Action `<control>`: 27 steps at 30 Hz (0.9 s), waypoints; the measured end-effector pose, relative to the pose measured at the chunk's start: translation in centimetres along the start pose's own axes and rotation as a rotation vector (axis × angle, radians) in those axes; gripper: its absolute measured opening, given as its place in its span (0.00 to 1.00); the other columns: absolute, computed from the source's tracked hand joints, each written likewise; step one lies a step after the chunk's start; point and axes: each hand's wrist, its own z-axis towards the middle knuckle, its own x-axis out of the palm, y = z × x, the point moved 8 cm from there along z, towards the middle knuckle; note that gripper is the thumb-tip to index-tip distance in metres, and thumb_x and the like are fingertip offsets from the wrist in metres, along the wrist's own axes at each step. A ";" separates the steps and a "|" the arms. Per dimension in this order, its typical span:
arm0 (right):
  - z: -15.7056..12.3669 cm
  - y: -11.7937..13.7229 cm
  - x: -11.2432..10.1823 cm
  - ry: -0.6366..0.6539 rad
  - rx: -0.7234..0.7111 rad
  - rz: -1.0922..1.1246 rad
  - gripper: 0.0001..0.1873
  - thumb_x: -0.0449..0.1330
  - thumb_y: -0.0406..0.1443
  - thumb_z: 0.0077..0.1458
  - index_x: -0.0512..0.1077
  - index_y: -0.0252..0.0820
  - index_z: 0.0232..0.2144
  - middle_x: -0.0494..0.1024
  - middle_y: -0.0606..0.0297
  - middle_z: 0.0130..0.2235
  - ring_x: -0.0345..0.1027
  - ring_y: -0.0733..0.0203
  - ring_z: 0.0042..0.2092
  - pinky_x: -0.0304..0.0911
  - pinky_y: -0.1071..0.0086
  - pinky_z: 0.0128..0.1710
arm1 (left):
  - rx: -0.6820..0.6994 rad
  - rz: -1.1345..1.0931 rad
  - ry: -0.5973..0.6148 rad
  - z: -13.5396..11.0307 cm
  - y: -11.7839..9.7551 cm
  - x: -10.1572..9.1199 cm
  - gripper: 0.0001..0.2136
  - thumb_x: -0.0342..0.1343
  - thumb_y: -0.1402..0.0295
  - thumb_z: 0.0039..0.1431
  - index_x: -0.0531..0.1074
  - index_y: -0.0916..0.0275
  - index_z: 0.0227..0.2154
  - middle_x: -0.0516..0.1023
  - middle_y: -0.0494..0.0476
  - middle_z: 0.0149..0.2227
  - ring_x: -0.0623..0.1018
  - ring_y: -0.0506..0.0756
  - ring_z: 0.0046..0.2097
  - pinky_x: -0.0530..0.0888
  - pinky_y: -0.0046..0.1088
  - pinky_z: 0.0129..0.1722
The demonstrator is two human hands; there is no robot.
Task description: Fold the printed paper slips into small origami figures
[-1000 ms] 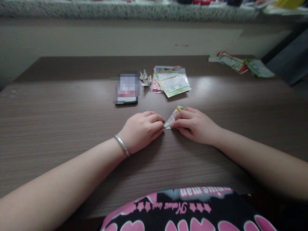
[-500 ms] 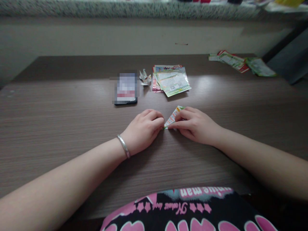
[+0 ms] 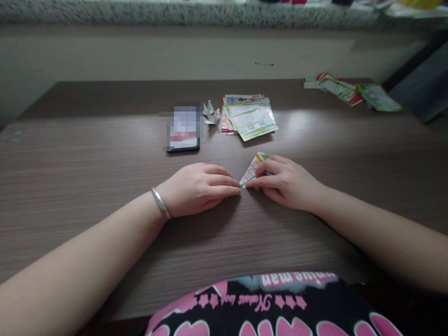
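Observation:
A small folded paper (image 3: 250, 172), printed in white, orange and green, stands as a narrow wedge on the table with its point to the lower left. My right hand (image 3: 285, 182) pinches its right side between thumb and fingers, covering part of it. From the other side, my left hand (image 3: 208, 187) reaches in with its fingers stretched out, their tips touching the paper's pointed corner. A silver bangle (image 3: 161, 202) circles my left wrist.
Beyond my hands lie a phone (image 3: 184, 128) with a blurred screen, a spiky folded paper piece (image 3: 211, 113) and a stack of printed leaflets (image 3: 252, 117). More leaflets (image 3: 339, 88) lie at the far right of the brown table (image 3: 87, 163), against the wall.
My left hand has moved left and its bent fingers have straightened, the tips still at the paper's corner. My right hand and the paper have hardly shifted.

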 end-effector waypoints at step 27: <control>0.5 -0.8 -0.4 0.005 0.029 0.175 0.14 0.52 0.28 0.59 0.76 0.46 0.34 0.79 0.65 0.41 0.70 0.60 0.46 0.64 0.64 0.47 | -0.194 -0.172 0.029 1.1 -0.4 0.0 0.12 0.49 0.71 0.63 0.74 0.61 0.45 0.77 0.58 0.48 0.75 0.57 0.51 0.72 0.38 0.54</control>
